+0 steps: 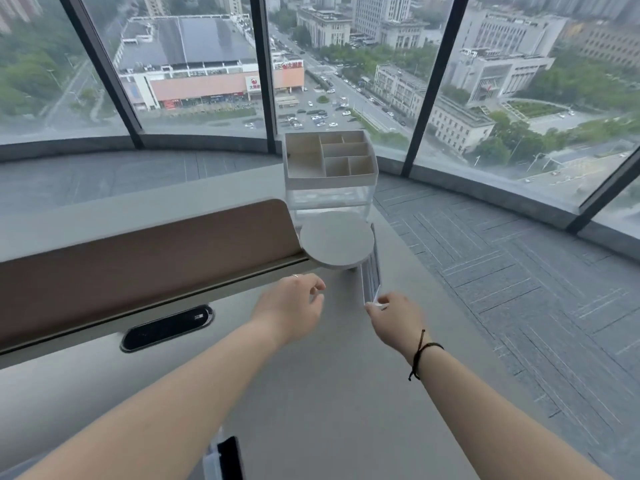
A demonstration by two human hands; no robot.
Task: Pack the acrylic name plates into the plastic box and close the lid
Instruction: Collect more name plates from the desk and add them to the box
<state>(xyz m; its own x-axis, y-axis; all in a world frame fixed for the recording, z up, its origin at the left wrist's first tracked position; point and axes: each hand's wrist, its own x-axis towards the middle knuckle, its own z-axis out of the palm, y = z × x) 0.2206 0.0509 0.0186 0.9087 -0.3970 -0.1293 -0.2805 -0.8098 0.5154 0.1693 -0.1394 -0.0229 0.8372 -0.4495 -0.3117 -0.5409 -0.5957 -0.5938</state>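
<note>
Near the frame's centre, the right hand [391,315] pinches a clear name plate [370,277], its edges hard to trace. Left hand [294,306] hovers, fingers loosely curled, empty. At bottom edge, a clear box [221,459] is cut off.

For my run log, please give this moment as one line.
right hand: holding clear acrylic plate at near end | left hand: open, empty, beside it | desk: below | box: not identifiable

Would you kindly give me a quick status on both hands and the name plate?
Left hand open, empty. Right hand pinching clear acrylic name plate at its near end. Round white stand just beside the plate.
</note>
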